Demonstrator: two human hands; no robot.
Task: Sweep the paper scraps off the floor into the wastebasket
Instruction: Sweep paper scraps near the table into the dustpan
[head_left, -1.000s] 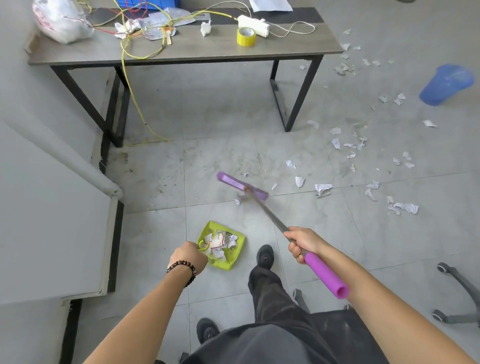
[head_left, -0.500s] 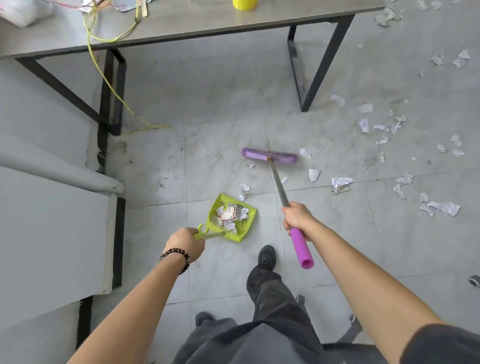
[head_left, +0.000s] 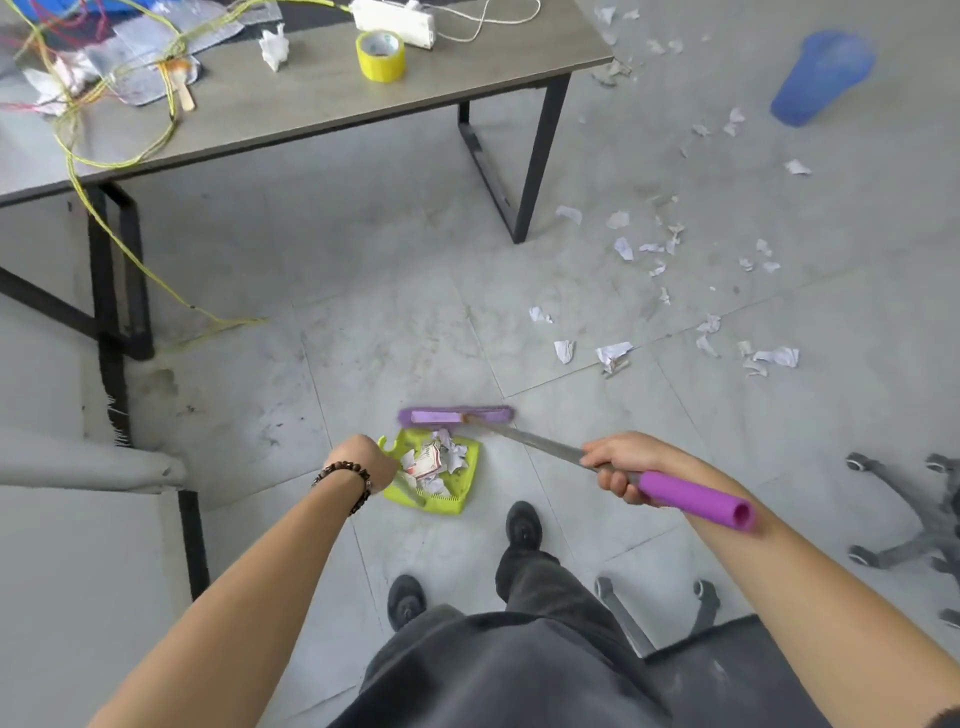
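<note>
Green dustpan (head_left: 453, 502) is down at the floor, full of crumpled paper scraps (head_left: 431, 461). The left hand (head_left: 363, 460) is curled round its handle. The right hand (head_left: 621, 465) grips the broom (head_left: 540, 448) on its metal stick, just by the purple grip. The purple broom head touches the dustpan's far edge. Loose scraps (head_left: 615, 353) lie on the floor to the right. The blue wastebasket (head_left: 823, 78) stands well apart, past the bench (head_left: 311, 104).

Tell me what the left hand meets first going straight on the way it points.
Probably the purple broom head, just past the green dustpan that the left hand grips; depth is unclear.
</note>
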